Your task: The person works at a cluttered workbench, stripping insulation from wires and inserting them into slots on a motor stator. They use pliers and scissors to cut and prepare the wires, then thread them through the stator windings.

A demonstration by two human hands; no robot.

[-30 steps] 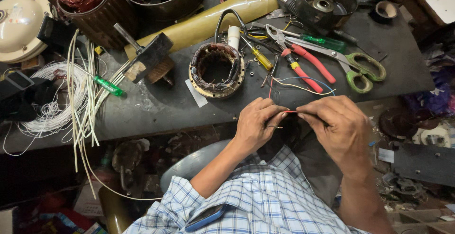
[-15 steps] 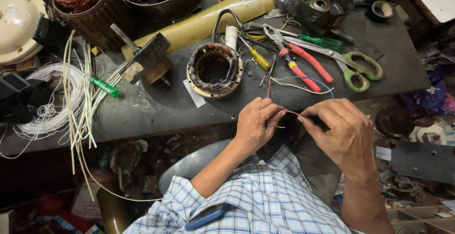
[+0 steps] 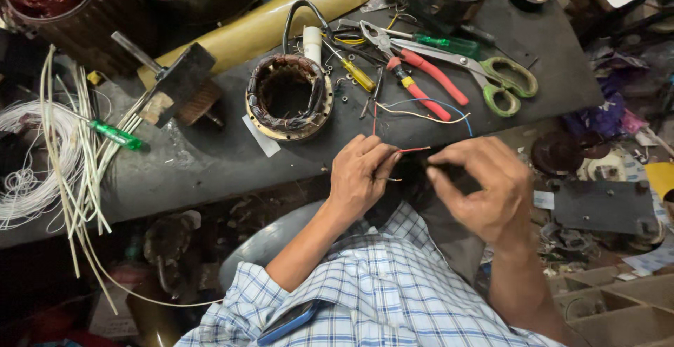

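Note:
My left hand (image 3: 361,175) pinches a thin red wire (image 3: 413,150) just below the front edge of the dark workbench (image 3: 210,161). My right hand (image 3: 484,185) is close beside it, thumb and fingers pinched together at the wire's free end. Red, yellow and blue wires (image 3: 421,112) run up from my hands across the bench. A round motor stator with copper windings (image 3: 288,97) lies on the bench just above my left hand.
Red-handled pliers (image 3: 421,80), green-handled scissors (image 3: 484,76), a yellow screwdriver (image 3: 354,73) and a green screwdriver (image 3: 112,135) lie on the bench. White sleeving and a wire coil (image 3: 42,171) hang at the left. A yellowish tube (image 3: 260,20) lies behind. Clutter covers the floor at right.
My hands have drawn slightly apart, and the red wire end now shows between them. The camera view has shifted a little.

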